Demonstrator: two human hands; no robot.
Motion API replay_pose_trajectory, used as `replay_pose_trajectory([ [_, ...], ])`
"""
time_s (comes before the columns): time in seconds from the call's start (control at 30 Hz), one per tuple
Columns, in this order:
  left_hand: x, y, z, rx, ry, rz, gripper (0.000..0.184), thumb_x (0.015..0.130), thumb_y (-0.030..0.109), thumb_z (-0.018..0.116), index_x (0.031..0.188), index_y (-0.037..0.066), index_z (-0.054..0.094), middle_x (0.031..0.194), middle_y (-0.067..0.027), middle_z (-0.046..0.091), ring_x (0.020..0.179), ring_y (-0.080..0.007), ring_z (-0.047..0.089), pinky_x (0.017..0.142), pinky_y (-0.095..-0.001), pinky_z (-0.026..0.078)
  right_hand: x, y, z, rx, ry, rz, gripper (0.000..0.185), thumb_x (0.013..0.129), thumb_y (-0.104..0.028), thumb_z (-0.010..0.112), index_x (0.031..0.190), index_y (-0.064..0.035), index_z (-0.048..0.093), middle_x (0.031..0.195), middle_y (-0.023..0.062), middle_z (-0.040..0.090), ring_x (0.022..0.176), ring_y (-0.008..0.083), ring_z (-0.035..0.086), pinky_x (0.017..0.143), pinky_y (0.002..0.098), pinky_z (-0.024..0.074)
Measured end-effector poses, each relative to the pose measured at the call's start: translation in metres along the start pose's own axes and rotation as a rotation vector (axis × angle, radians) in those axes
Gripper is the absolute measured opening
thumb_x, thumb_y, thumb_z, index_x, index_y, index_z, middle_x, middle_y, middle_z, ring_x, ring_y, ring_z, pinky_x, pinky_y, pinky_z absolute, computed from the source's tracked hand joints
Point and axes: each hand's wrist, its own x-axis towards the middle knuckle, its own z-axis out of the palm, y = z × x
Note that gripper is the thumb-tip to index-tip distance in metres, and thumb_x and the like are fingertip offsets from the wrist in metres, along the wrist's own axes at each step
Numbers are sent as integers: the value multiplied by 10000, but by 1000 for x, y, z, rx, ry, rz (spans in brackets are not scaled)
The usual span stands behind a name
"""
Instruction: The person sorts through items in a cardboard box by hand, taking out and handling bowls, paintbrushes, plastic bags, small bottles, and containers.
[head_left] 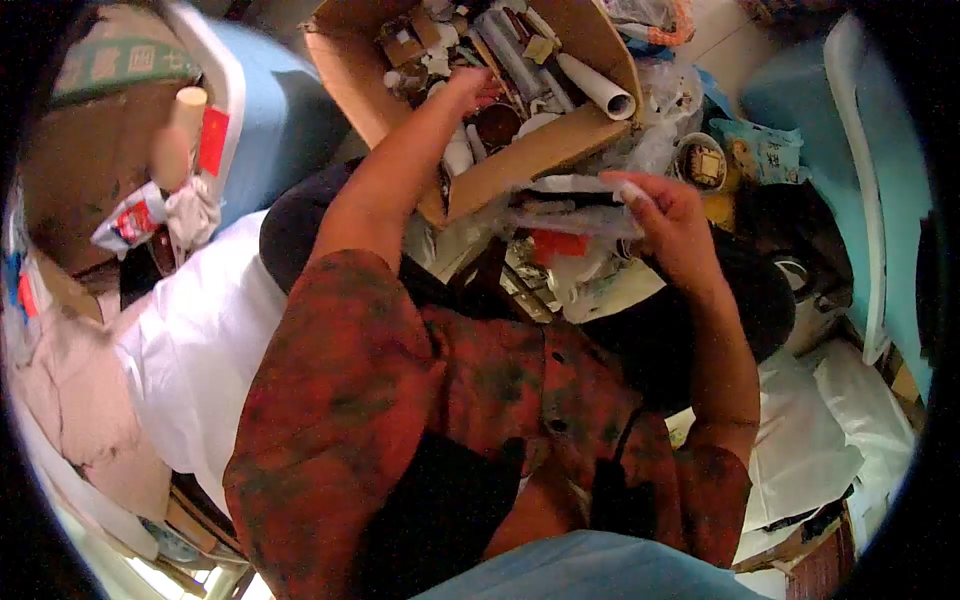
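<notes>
My left hand (473, 92) reaches into an open cardboard box (545, 158), its fingers apart over the jumbled contents, with nothing seen in them. Near it lie a brown round piece (497, 125), clear plastic tubes (510, 60) and a white roll (597, 88) leaning on the box's rim. My right hand (672, 222) is closed, thumb against fingers, on the end of a clear plastic bag (590, 215) with a whitish upper edge. That bag hangs in front of the box, above my lap; what is inside it I cannot make out.
A blue bin (290, 110) stands left of the box, and a light-blue one (790, 100) on the right. Beside the box are a round tub (700, 160) and a blue snack packet (760, 150). A red item (558, 247) lies under the bag. White sacks (205, 330) flank me.
</notes>
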Motion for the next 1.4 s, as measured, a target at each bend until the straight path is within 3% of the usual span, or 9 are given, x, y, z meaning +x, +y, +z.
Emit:
replay_pose_trajectory([
  [0.07, 99, -50, -15, -182, -86, -83, 256, 859, 307, 537, 1020, 108, 540, 1035, -87, 570, 971, -230, 530, 745, -402, 481, 6, 2, 0, 0, -14, 26, 229, 892, -133, 504, 1053, -11, 612, 928, 58, 646, 851, 118, 558, 800, 273, 439],
  [0.27, 77, -11, 71, 296, 373, -22, 655, 716, 339, 702, 1168, -47, 427, 1100, -210, 519, 989, -325, 546, 801, -441, 468, 21, 16, 3, -25, 8, -93, 258, 860, -66, 476, 1077, -55, 615, 641, -52, 490, 537, 29, 348, 485, 184, 287],
  [0.6, 62, -10, 84, 578, 447, 288, 732, 655, 321, 747, 1176, -21, 364, 1127, -198, 496, 1011, -336, 525, 829, -433, 450, 29, -5, -4, -15, -161, 211, 256, 855, -61, 502, 1094, -45, 595, 855, 126, 647, 720, 117, 564, 686, 272, 463],
  [0.8, 59, -16, 90, 417, 386, 371, 785, 619, 311, 775, 1181, -5, 326, 1142, -191, 482, 1025, -342, 512, 846, -428, 439, 31, 7, 9, 8, -109, 39, 244, 869, -65, 485, 1085, -38, 597, 905, 117, 645, 753, 136, 575, 713, 273, 462],
  [1.03, -2, 47, 54, -426, -329, 102, 537, 778, 347, 596, 1148, -4, 429, 1033, -144, 561, 934, -266, 573, 823, -354, 467, 39, 9, 6, 31, -88, 83, 225, 883, -84, 478, 1058, -7, 596, 927, 105, 651, 841, 149, 590, 760, 290, 465],
  [1.13, -70, 97, 32, -600, -882, 219, 553, 811, 415, 494, 1159, -11, 443, 1054, -157, 560, 945, -270, 572, 821, -349, 475, 38, 8, 9, 56, -53, 31, 220, 885, -101, 492, 1037, 19, 596, 910, 80, 647, 849, 132, 578, 751, 287, 467],
  [1.23, -128, 126, 19, -561, -997, 272, 604, 823, 455, 429, 1180, -32, 438, 1066, -175, 557, 936, -274, 581, 844, -366, 468, 40, 28, 17, 125, -5, -129, 224, 892, -122, 488, 1067, -43, 604, 762, -29, 552, 609, 39, 418, 529, 196, 351],
  [1.27, -153, 134, 19, -572, -934, 390, 724, 815, 424, 493, 1284, -84, 279, 1138, -222, 506, 934, -293, 571, 846, -376, 486, 40, 30, 18, 133, 4, -147, 225, 893, -124, 486, 1071, -56, 606, 733, -50, 534, 561, 21, 387, 484, 178, 328],
  [1.4, -203, 144, 7, -711, -1114, 174, 661, 842, 463, 410, 1247, -58, 361, 1040, -191, 547, 840, -262, 603, 605, -329, 548, 37, 23, 16, 126, 1, -90, 214, 891, -108, 477, 1048, -58, 614, 736, -44, 541, 559, 27, 399, 477, 182, 332],
])
